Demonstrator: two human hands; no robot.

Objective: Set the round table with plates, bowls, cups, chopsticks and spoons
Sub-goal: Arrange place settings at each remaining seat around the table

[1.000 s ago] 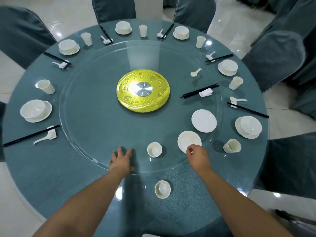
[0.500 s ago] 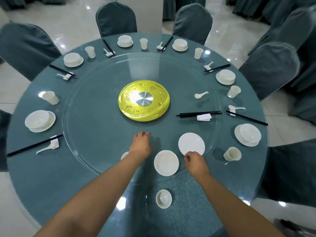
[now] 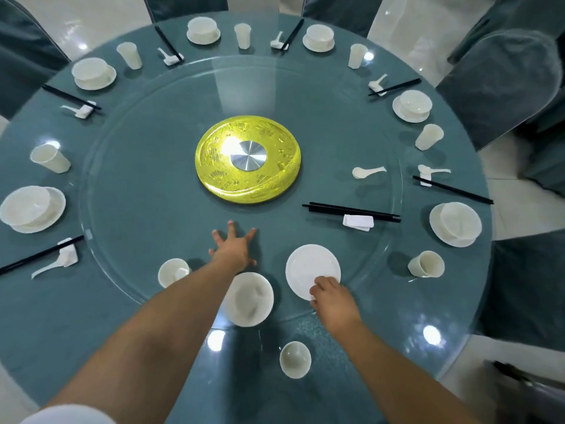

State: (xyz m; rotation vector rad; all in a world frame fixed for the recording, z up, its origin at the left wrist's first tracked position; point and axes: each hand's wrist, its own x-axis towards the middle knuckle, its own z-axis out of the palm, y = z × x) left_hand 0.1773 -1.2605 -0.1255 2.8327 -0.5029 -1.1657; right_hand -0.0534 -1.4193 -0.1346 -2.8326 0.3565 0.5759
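Left hand (image 3: 234, 250): fingers spread and straight, palm flat on the glass turntable (image 3: 153, 185) at about 6 o'clock of the gold hub (image 3: 247, 159); it holds nothing.
Right hand (image 3: 331, 296): fingers curled over the near rim of the flat plate (image 3: 310, 267), touching it; whether the plate is pinched cannot be told.
Flat plate: on the turntable, at 5 o'clock of the hub.
Bowl (image 3: 249, 299): on the turntable's near edge, between the two forearms.
Cup on turntable (image 3: 172, 272): at 7 o'clock, left of the left arm.
Small cup (image 3: 295, 359): on the teal round table (image 3: 91, 332), near edge, at 6 o'clock.
Loose chopsticks (image 3: 351, 212): on a white rest at 4 o'clock.
Loose spoon (image 3: 367, 172): at 3 o'clock.
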